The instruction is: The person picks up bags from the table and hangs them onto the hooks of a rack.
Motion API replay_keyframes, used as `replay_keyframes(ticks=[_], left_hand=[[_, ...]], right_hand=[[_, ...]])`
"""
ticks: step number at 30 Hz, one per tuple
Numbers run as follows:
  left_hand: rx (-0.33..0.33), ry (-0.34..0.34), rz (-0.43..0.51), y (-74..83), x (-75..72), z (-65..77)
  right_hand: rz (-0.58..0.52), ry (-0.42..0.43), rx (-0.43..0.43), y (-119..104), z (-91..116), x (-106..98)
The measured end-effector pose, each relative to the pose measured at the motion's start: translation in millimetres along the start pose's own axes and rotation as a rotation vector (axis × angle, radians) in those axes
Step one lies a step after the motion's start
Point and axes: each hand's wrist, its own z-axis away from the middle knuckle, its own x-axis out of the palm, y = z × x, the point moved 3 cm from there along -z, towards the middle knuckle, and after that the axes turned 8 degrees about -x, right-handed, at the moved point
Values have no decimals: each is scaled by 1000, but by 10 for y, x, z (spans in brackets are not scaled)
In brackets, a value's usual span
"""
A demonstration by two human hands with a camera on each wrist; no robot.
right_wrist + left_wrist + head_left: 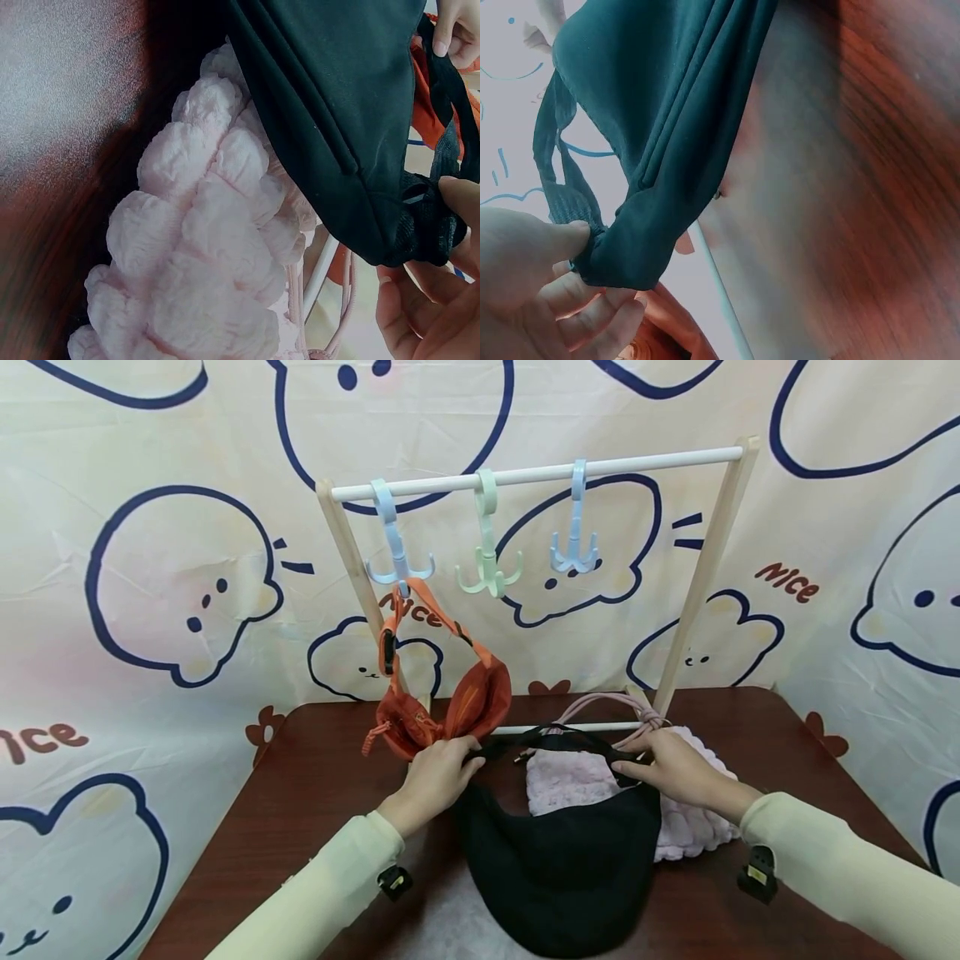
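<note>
Left hand (438, 778) and right hand (671, 767) pinch the black bag (566, 864) at both corners; its slack strap (546, 146) could totally snag the orange bag (477, 697) past its left end.

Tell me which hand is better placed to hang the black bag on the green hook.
Probably the left hand: it pinches one end of the black bag, more nearly below the green hook, though the orange bag close by could interfere. The right hand grips the other end, farther right.

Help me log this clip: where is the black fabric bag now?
In the head view, the black fabric bag is at lower centre, held between the left hand and right hand, partly hiding the puffy pink bag.
</note>
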Motion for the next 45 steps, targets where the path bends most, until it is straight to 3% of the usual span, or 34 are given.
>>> replay_keyframes(ticks=[19, 33, 45], left_hand=[[9, -57, 72, -62, -55, 31], [32, -64, 77, -36, -134, 58], [14, -76, 53, -55, -142, 100]], right_hand=[[-21, 2, -56, -33, 81, -23], [95, 45, -81, -42, 131, -50], [207, 56, -68, -125, 186, -31]])
